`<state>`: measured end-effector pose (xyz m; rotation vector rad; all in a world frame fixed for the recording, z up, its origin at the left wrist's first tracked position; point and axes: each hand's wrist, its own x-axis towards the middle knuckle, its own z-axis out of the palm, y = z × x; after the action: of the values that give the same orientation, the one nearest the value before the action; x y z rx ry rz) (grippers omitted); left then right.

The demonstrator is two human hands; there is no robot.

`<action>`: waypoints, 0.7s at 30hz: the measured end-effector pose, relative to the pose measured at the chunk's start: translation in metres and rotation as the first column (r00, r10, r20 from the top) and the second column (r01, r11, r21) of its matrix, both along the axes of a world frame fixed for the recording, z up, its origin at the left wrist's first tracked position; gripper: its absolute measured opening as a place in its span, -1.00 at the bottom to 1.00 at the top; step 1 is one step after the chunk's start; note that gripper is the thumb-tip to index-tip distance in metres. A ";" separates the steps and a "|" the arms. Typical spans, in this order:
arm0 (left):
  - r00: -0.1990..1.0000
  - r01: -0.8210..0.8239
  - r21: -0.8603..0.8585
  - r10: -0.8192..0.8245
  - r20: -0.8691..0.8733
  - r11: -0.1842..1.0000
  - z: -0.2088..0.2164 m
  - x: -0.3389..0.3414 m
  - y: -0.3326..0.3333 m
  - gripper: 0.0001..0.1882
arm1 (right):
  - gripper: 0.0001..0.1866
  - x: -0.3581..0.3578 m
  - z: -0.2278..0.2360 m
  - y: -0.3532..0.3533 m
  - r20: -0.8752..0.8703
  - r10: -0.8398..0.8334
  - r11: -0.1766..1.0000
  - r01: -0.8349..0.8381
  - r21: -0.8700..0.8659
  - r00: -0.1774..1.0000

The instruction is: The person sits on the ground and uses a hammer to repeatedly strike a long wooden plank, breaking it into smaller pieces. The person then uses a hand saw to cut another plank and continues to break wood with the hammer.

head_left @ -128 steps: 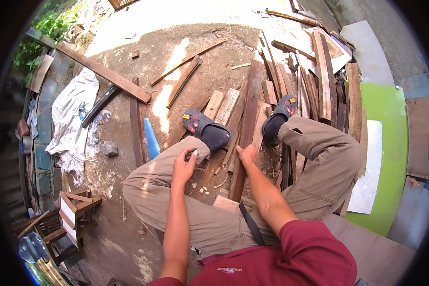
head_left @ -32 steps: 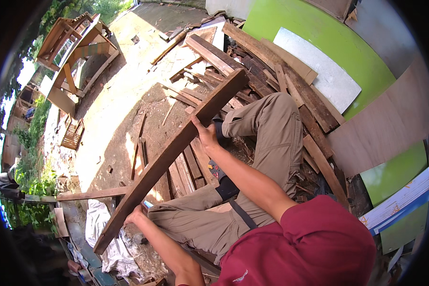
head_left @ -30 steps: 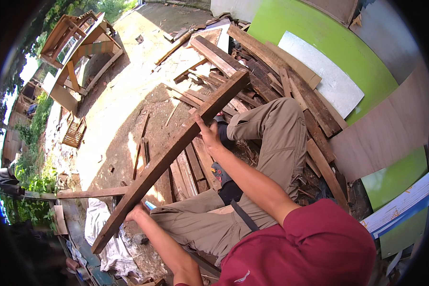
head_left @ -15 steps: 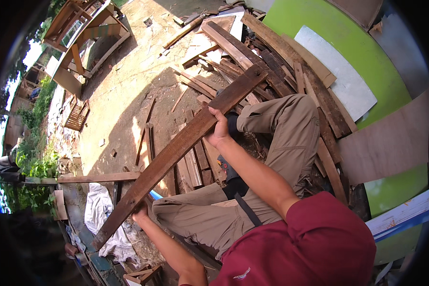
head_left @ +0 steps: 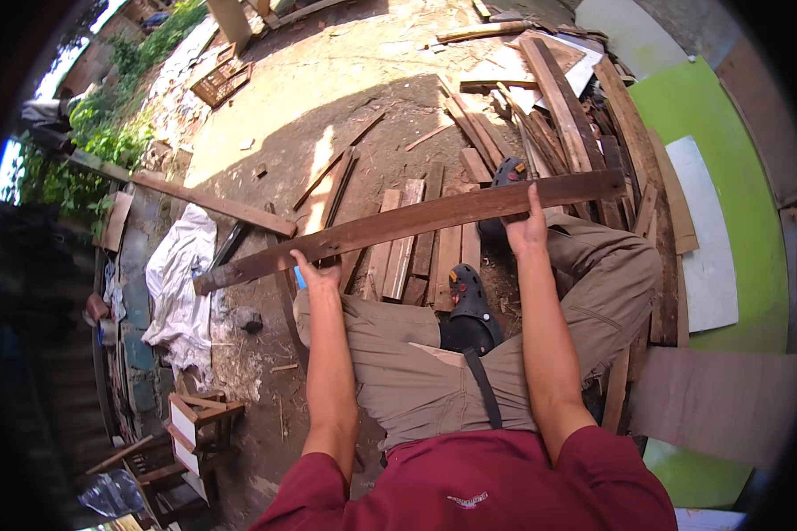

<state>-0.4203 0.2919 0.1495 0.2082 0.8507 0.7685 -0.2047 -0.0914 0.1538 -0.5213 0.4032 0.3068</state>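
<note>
A long dark-brown wooden plank (head_left: 407,219) spans the view in front of my knees, its right end a little higher than its left. My left hand (head_left: 317,271) grips its lower edge left of the middle, the thumb up against the near face. Farther right, my right hand (head_left: 529,226) holds it the same way, thumb on the near face and the other fingers mostly hidden behind. The plank's left end lies over a white cloth (head_left: 179,279) in the view; I cannot tell whether they touch.
Several short boards (head_left: 405,239) lie on the ground beyond the plank, near my dark clogs (head_left: 471,296). A heap of timber (head_left: 562,106) rises at the right, beside a green panel (head_left: 726,133). Another beam (head_left: 212,203) slants at the left. A small wooden frame (head_left: 186,442) stands at lower left.
The plank has swung from a steep slant to nearly level, its right end lower and its left end higher in view. Both hands have kept hold of it. My view has turned too.
</note>
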 end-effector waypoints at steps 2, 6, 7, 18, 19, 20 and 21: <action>0.997 0.080 0.081 -0.080 -0.008 0.993 -0.001 0.014 -0.025 -0.14 | -0.41 0.000 -0.013 -0.017 0.010 -0.056 0.997 0.057 -0.061 0.998; 0.937 0.309 0.207 -0.335 0.103 0.928 -0.027 -0.006 -0.046 0.00 | -0.41 0.004 -0.029 -0.041 -0.003 -0.087 0.987 0.086 -0.132 0.996; 0.932 0.337 0.207 -0.357 0.069 0.919 -0.032 -0.010 -0.049 -0.04 | -0.42 0.006 -0.029 -0.045 -0.007 -0.087 0.985 0.085 -0.151 0.996; 0.874 0.451 -0.160 -0.471 -0.121 0.878 -0.084 -0.013 -0.045 -0.24 | -0.47 0.034 -0.027 -0.046 0.061 -0.008 0.895 0.034 -0.444 0.998; 0.875 0.438 -0.185 -0.464 -0.135 0.880 -0.084 -0.007 -0.041 -0.24 | -0.47 0.037 -0.021 -0.042 0.062 -0.007 0.892 0.034 -0.451 0.998; 0.877 0.423 -0.209 -0.456 -0.151 0.882 -0.084 -0.006 -0.039 -0.25 | -0.47 0.038 -0.018 -0.038 0.055 0.010 0.884 0.017 -0.467 0.998; 0.884 0.413 -0.205 -0.445 -0.146 0.887 -0.084 -0.010 -0.040 -0.28 | -0.48 0.037 -0.015 -0.034 0.047 0.027 0.876 -0.001 -0.482 0.999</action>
<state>-0.4308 0.2520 0.0650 0.3114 1.0001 0.2573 -0.1676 -0.1258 0.1386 -1.0229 0.4258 0.2029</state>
